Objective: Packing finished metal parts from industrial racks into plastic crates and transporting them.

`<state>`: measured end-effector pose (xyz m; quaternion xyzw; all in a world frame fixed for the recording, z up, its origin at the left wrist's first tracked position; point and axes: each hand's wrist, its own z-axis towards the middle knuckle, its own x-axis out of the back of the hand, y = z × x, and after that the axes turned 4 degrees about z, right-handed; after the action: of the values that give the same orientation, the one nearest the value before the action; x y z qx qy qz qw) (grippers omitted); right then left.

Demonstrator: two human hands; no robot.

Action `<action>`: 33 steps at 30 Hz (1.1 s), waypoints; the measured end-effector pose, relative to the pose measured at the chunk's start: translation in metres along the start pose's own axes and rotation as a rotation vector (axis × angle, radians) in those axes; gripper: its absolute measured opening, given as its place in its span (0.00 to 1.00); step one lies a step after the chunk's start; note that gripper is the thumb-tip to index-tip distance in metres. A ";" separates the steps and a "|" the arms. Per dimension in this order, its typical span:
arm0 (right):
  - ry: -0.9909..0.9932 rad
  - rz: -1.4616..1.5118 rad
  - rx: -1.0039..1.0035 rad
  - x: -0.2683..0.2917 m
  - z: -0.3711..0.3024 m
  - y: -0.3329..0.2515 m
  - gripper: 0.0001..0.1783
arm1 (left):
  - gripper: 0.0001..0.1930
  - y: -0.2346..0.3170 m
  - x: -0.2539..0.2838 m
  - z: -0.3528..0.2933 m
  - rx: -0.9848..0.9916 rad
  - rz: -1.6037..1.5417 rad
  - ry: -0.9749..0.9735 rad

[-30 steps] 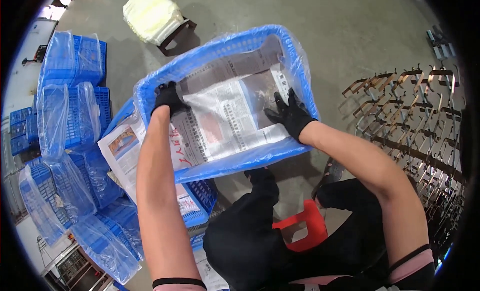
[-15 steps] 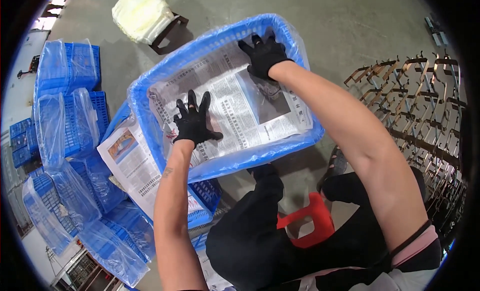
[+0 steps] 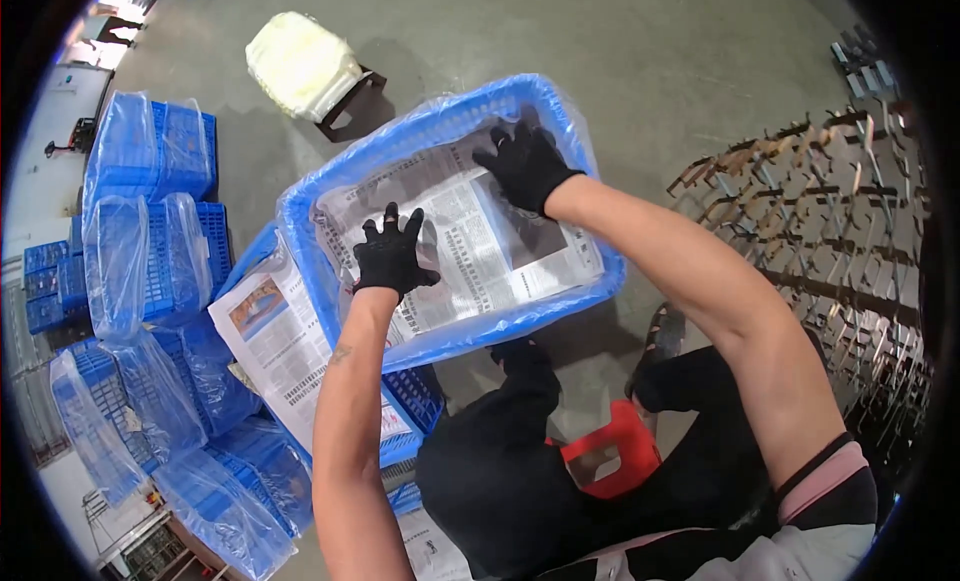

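A blue plastic crate (image 3: 462, 330), lined with a clear plastic bag, is in front of me with newspaper sheets (image 3: 463, 281) spread over its bottom. My left hand (image 3: 391, 257), in a black glove, lies on the newspaper at the crate's left side, fingers spread. Towards the far right corner, my right hand (image 3: 524, 168), also gloved in black, rests with its fingers apart at the paper's edge. Neither hand grips anything. Under the crate's left side, more newspaper (image 3: 275, 331) lies on top of another blue crate (image 3: 410, 401).
Stacked blue crates (image 3: 155, 251) with plastic liners stand on the left. A plastic-wrapped stool (image 3: 305, 66) is beyond the crate. Metal racks with hooks (image 3: 810, 201) fill the right side. A red stool (image 3: 610, 451) stands by my legs.
The crate and its surroundings appear slightly lower in the view. My right hand has shifted a little nearer and stays spread; the left remains on the newspaper.
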<state>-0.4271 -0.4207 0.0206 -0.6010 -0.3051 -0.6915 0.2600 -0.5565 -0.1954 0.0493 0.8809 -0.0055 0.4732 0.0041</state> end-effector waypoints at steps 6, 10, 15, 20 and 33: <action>-0.074 0.261 0.334 0.145 -0.077 -0.018 0.22 | 0.31 0.010 0.004 -0.035 -0.528 -0.473 0.523; -0.179 0.519 0.330 0.227 -0.145 -0.012 0.19 | 0.21 0.047 0.083 -0.124 -0.637 -0.724 0.389; 0.082 0.496 0.067 0.228 -0.193 -0.016 0.20 | 0.19 0.067 0.091 -0.201 -0.574 -0.757 0.277; -0.012 0.474 -0.102 0.172 -0.218 -0.007 0.21 | 0.16 0.089 0.087 -0.201 -0.787 -0.130 0.676; -0.271 0.634 -0.242 0.164 -0.218 -0.027 0.15 | 0.19 0.093 0.090 -0.113 -1.044 -0.310 0.166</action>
<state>-0.6166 -0.5614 0.1601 -0.7783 -0.0515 -0.5217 0.3457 -0.6020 -0.2873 0.1873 0.7121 -0.1092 0.4692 0.5108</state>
